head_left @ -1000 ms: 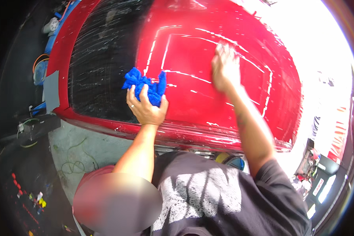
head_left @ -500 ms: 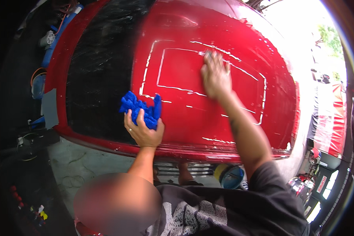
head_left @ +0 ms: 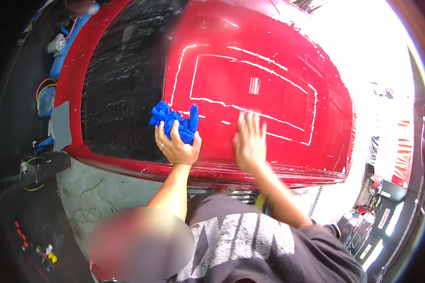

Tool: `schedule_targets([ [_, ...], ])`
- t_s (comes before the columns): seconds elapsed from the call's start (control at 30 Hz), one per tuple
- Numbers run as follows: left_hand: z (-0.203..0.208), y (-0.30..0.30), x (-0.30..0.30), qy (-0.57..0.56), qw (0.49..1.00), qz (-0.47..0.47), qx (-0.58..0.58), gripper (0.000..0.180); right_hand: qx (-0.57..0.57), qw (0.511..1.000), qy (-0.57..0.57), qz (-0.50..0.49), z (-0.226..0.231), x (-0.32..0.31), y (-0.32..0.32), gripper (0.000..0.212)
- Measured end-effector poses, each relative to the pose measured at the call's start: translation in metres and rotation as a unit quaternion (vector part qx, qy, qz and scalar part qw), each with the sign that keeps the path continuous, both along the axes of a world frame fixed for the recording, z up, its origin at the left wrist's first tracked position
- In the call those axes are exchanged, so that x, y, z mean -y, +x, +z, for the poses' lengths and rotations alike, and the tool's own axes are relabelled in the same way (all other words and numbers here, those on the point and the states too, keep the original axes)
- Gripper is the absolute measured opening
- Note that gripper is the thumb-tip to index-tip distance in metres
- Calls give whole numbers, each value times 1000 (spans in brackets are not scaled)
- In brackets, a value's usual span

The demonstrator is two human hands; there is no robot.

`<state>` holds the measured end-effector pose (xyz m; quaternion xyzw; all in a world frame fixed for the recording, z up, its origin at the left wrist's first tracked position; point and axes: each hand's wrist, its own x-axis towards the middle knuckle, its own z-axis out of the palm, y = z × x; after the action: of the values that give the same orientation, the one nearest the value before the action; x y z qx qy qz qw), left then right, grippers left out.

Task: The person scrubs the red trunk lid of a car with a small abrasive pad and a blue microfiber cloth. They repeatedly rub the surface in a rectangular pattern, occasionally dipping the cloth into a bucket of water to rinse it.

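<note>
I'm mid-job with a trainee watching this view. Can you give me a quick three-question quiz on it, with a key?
1. True or false: the bare right hand is held open, not balled into a fist.
2. The bright blue, fluffy, bunched-up cloth is under which hand? A) the right; B) the left hand; C) neither.
3. Fill in: in the picture, the dark, shiny panel lies to the ____ of the smooth, glossy red panel.

Key: 1. True. 2. B. 3. Left.
</note>
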<state>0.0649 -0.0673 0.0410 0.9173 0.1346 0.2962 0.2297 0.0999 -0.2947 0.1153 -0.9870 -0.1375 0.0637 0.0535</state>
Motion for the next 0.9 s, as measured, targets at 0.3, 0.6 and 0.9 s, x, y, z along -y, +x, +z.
schedule_targets([
  [0.3,-3,-8,-2,-17,1000,-2,-24,79,84,996,-31,21,-11,-10,128,65],
  [0.6,-10,-6,-9,2,999,-35,3,78,41,998,-16,-48,-28,9,402,66],
  [0.9,-2,2,5,-14,1000,-16,-10,79,-105,994,-5,37,23,-22,-40,71],
])
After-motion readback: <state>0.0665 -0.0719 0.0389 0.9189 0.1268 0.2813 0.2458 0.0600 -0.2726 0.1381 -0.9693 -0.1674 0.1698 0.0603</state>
